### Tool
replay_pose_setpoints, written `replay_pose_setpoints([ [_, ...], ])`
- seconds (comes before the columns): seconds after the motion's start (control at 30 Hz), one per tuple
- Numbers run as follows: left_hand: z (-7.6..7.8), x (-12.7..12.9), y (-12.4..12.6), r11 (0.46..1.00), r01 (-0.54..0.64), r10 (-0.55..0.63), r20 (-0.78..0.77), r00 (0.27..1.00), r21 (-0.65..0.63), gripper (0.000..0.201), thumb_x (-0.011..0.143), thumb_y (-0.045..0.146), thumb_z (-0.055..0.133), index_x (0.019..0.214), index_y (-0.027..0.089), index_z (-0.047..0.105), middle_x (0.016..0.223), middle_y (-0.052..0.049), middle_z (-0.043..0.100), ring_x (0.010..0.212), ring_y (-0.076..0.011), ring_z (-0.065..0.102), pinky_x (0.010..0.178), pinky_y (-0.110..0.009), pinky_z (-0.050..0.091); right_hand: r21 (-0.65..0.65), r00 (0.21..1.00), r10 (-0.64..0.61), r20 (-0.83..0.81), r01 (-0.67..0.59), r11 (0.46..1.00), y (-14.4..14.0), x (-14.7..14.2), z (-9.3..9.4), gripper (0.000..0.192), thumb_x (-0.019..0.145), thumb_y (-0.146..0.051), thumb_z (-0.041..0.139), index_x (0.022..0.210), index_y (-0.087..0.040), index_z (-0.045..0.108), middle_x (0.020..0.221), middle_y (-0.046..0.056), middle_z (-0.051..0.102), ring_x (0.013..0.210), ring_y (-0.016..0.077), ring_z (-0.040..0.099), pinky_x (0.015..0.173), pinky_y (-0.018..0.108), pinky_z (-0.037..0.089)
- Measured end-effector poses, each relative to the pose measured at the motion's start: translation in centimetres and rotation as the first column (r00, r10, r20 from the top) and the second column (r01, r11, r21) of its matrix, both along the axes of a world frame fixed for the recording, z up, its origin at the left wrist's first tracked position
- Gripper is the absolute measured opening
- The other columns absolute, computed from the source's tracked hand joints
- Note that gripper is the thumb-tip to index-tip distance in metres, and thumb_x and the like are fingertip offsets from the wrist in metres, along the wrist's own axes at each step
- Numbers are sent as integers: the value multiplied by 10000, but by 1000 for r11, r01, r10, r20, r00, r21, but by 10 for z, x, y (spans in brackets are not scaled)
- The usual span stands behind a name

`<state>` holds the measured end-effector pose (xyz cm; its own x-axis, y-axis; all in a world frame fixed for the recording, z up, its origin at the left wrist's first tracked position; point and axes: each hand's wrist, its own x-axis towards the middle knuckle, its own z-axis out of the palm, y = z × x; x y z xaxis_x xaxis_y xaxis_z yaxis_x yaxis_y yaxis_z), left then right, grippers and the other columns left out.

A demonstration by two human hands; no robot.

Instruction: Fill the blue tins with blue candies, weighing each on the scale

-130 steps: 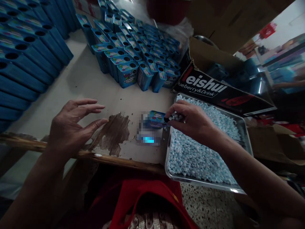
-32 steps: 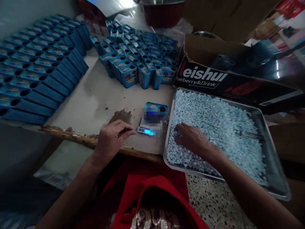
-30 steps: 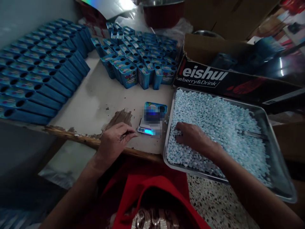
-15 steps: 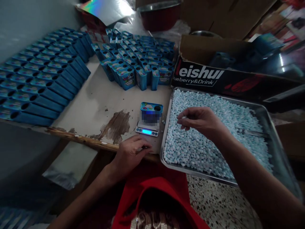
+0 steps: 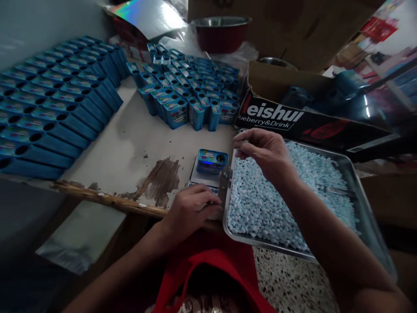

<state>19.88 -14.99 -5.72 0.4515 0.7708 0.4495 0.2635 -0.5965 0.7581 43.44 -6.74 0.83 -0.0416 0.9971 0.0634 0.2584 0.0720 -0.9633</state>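
A small digital scale (image 5: pixel 196 176) stands on the table, with one blue candy box (image 5: pixel 211 162) upright on its plate. Its lid has a dark round opening. My left hand (image 5: pixel 193 206) rests at the table edge just in front of the scale, covering part of its display; the fingers are loosely bent, thumb apart, and hold nothing visible. Over the back left corner of a metal tray (image 5: pixel 267 243) is my right hand (image 5: pixel 260 150), thumb and fingers pinched on what looks like a small pale candy. Many small white-and-blue candies (image 5: pixel 260 204) fill the tray.
Rows of blue boxes (image 5: pixel 61 104) stand at left, and more blue boxes (image 5: pixel 195 87) are grouped at the back. Behind the tray is an open black carton (image 5: pixel 270 113). A metal utensil (image 5: pixel 339 190) lies in the candies. A red bowl (image 5: pixel 221 37) sits farther back.
My right hand has moved left and back, from above the candies toward the scale, still pinched. My left hand has shifted slightly right and now hides more of the display. The view has tilted a little.
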Motion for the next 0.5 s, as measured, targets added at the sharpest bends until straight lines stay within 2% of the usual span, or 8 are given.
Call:
replay_pose_setpoints([
  [0.07,4,16,8,997,78,-78,3,997,27,43,968,181,792,999,202,772,962,-28,791,895,-171,757,848,-285,621,-104,992,-67,-102,57,993,-4,11,-5,198,812,-318,810,961,-202,752,797,-7,692,679,127,635,634,266,509],
  [0.13,10,27,19,988,92,-91,-14,996,122,192,969,268,805,1142,197,759,1107,-67,796,1040,-213,748,964,-341,614,-230,983,-98,-155,61,971,-10,23,-14,264,798,-367,845,976,-208,733,774,-26,646,666,115,584,621,252,474],
  [0.2,18,30,36,967,-14,38,-88,995,255,373,957,312,818,1301,205,719,1304,-116,753,1231,-278,691,1111,-437,555,-327,982,-102,-159,45,944,-18,35,-25,344,806,-458,865,994,-204,730,763,-28,614,659,114,541,608,250,439],
  [0.27,27,27,57,932,-106,197,-239,951,347,507,926,282,848,1398,213,676,1440,-155,685,1344,-340,624,1182,-532,484,-374,989,-93,-116,43,927,-24,44,-36,395,823,-532,861,990,-197,735,753,-22,591,648,118,500,584,252,393],
  [0.3,31,24,68,932,-88,215,-341,915,351,541,910,250,860,1414,214,666,1446,-161,679,1346,-353,622,1172,-547,481,-390,994,-74,-85,35,920,-26,47,-41,406,823,-554,863,972,-197,739,752,-18,585,639,121,480,571,256,371],
  [0.33,34,19,80,949,-25,170,-446,879,314,553,897,225,869,1410,213,664,1417,-157,694,1320,-348,641,1139,-530,504,-405,997,-55,-59,26,914,-27,49,-46,416,821,-578,862,946,-200,741,748,-14,581,630,125,460,560,264,355],
  [0.43,44,-3,119,986,140,-56,-600,798,94,429,896,206,860,1297,224,707,1212,-86,773,1126,-273,733,950,-390,590,-436,999,40,-11,-41,899,-27,52,-52,441,824,-641,835,968,-229,774,764,11,603,643,158,479,581,301,391],
  [0.5,60,-32,149,995,59,1,-597,802,82,390,895,208,850,1260,230,716,1208,-70,779,1104,-260,743,925,-363,593,-435,997,66,35,-44,900,-30,54,-52,424,817,-672,814,977,-280,801,791,38,634,672,199,530,609,346,438],
])
